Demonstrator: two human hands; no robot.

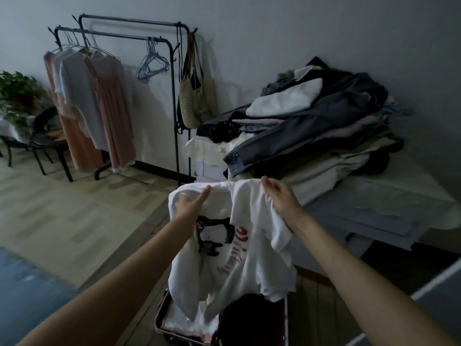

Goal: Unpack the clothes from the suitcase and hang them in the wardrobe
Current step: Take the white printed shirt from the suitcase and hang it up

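Both hands held a white cotton T-shirt with a black and red print (249,236) up over the open suitcase (164,323) at six o'clock, probably to shake it flat before hanging. The left hand (192,206) pinched the shirt's upper edge, thumb out along the fabric; the right hand (280,197) gripped the other shoulder with curled fingers. The hem trailed into the case among other clothes. The black metal clothes rail (119,36) stood at eleven o'clock, spare wire hangers (151,63) hung on it beside pale dresses (99,106), evidently within reach. A heap of folded dark and light garments (311,126) lay at one o'clock on a white bed (374,203).
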